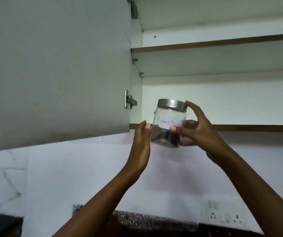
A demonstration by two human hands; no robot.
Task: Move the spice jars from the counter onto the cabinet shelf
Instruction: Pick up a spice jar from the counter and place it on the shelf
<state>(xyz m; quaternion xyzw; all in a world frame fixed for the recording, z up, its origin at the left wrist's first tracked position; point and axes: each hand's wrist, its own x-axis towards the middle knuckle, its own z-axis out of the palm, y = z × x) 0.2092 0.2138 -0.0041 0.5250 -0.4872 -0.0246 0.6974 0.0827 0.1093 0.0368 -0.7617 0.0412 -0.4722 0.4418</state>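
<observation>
The right hand (204,134) holds a glass spice jar (169,124) in the air, in front of the brown front edge of the lower cabinet shelf (257,128). Its grip is closed around the jar: the thumb lies on the front, one finger touches the metal lid (170,104), and the other fingers are behind the glass. The jar is a little tilted and has dark spice at the bottom. Its white label (170,123) is too blurred to read surely. The left hand (141,144) is at the jar's left side with straight fingers, its grip open. The cabinet door (51,74) stands open at the left. Below, the dark tabletop (146,219) is visible.
</observation>
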